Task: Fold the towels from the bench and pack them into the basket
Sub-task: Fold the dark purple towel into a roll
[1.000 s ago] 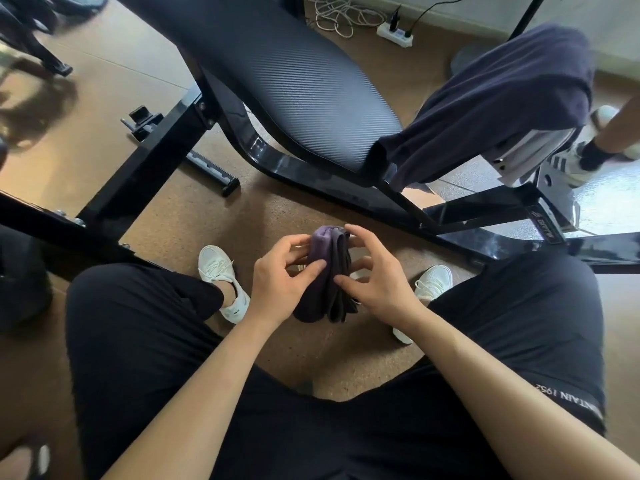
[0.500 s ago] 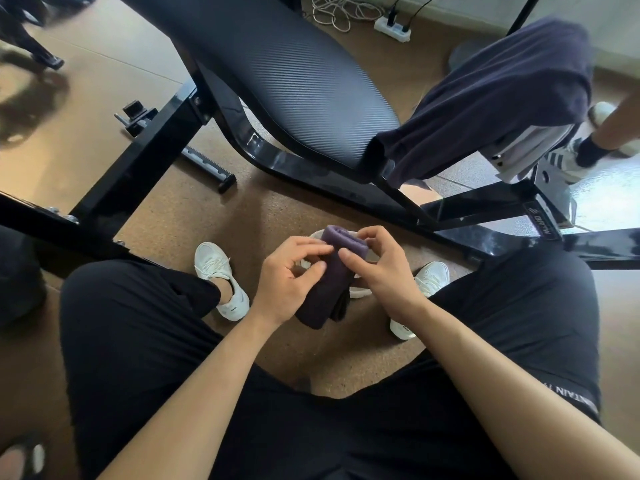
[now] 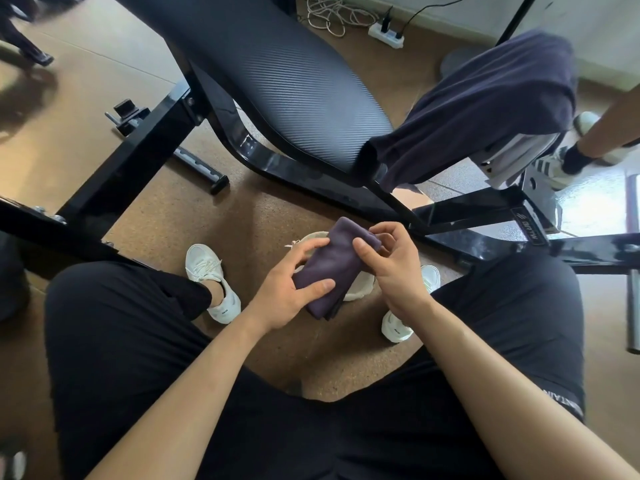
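head view: the left hand (image 3: 287,292) has its grip closed round the lower part of a folded purple towel (image 3: 332,268), thumb across the near face and fingers wrapped over the left edge. the right hand (image 3: 391,268) pinches the towel's upper end, thumb on top. straight below both grips, mostly hidden by the towel, a pale basket (image 3: 360,293) sits on the floor (image 3: 263,216) between white shoes (image 3: 211,278). beyond the grips and to their right, a dark blue towel (image 3: 485,109) drapes over the end of the padded surface (image 3: 277,81).

White power strip (image 3: 386,33) beside coiled cable (image 3: 329,19)
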Available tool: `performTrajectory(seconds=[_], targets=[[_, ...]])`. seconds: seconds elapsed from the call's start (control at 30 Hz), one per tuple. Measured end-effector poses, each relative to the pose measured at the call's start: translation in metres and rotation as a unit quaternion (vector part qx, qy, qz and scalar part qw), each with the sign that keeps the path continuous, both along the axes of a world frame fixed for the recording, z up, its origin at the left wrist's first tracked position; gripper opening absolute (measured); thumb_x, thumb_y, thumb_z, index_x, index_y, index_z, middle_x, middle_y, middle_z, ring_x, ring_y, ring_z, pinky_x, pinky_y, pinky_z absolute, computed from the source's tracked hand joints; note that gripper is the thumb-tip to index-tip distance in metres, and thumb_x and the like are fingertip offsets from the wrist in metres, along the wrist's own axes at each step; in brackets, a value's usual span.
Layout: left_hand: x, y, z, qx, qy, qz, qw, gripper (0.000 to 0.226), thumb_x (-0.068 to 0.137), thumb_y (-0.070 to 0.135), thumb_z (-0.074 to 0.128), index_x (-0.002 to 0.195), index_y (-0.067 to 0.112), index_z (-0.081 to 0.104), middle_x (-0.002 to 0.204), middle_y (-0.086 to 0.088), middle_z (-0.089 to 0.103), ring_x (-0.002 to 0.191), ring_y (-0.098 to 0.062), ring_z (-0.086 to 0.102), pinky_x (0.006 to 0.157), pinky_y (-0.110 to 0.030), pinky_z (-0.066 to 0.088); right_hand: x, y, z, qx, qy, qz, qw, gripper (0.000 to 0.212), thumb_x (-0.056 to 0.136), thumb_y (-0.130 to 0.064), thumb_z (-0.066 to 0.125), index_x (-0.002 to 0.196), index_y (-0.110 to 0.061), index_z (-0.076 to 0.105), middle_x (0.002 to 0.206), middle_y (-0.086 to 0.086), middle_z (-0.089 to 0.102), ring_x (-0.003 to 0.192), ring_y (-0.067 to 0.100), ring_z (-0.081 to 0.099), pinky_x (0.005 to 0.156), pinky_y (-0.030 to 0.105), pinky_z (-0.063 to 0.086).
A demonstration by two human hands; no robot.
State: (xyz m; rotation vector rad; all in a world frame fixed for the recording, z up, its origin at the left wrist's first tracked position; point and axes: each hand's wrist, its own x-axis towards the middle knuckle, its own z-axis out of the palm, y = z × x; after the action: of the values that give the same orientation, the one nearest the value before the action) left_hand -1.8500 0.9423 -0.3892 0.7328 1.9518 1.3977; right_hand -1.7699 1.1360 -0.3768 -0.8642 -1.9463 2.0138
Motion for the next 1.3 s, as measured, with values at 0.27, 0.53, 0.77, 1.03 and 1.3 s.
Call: performTrajectory(seconds=[0.27, 0.53, 0.77, 1.03, 1.3], targets=[[-0.002, -0.001, 0.004, 0.056, -0.171, 0.053, 0.982, 0.025, 0.103, 0.028, 0.056, 0.127, 0.032, 0.06, 0.125, 0.005, 0.064, 0.114, -0.011, 0.065, 0.092, -0.03, 0.054, 0.0, 0.002, -0.005, -0.016, -0.006, 0.001, 1.0, 0.022, 0.097, -0.016, 0.068, 0.114, -0.021, 0.054, 0.112, 0.011, 0.065, 0.101, 0.023, 0.071, 0.078, 0.035, 0.063], [0.006, 0.006, 0.002, 0.0, -0.18, -0.073, 0.981, 0.06, 0.095, 0.016, 0.069, 0.143, 0.043, 0.045, 0.151, 0.007, 0.04, 0.135, -0.013, 0.048, 0.104, -0.032, 0.053, -0.001, 0.001, 0.0, 0.009, -0.073, 0.039, 0.997, 0.029, 0.098, -0.024, 0.066, 0.117, -0.037, 0.048, 0.129, 0.004, 0.059, 0.11, 0.017, 0.068, 0.077, 0.032, 0.064], [-0.01, 0.033, -0.041, -0.065, -0.168, -0.015, 0.983, 0.078, 0.095, 0.019, 0.071, 0.157, 0.041, 0.029, 0.165, 0.003, 0.026, 0.148, -0.023, 0.036, 0.115, -0.05, 0.044, -0.006, 0.016, -0.038, -0.043, -0.097, 0.199, 0.974, 0.073, 0.09, -0.017, 0.076, 0.145, -0.05, 0.043, 0.154, -0.007, 0.035, 0.133, 0.021, 0.053, 0.098, 0.048, 0.057], [-0.049, 0.067, -0.113, -0.155, -0.15, -0.026, 0.976, 0.093, 0.088, 0.028, 0.078, 0.161, 0.037, 0.02, 0.166, 0.0, 0.028, 0.15, -0.023, 0.033, 0.12, -0.051, 0.037, -0.061, 0.052, -0.107, -0.014, -0.223, 0.262, 0.939, 0.077, 0.086, -0.004, 0.078, 0.148, -0.036, 0.045, 0.15, -0.002, 0.038, 0.124, 0.02, 0.057, 0.087, 0.035, 0.063], [-0.099, 0.06, -0.216, -0.224, -0.232, 0.115, 0.939, 0.063, 0.094, 0.031, 0.071, 0.15, 0.037, 0.044, 0.139, 0.002, 0.059, 0.128, -0.021, 0.057, 0.108, -0.047, 0.051, -0.117, 0.063, -0.231, 0.138, -0.264, 0.288, 0.91, 0.077, 0.089, -0.002, 0.07, 0.154, -0.027, 0.037, 0.153, 0.002, 0.044, 0.138, 0.022, 0.044, 0.1, 0.024, 0.042]])
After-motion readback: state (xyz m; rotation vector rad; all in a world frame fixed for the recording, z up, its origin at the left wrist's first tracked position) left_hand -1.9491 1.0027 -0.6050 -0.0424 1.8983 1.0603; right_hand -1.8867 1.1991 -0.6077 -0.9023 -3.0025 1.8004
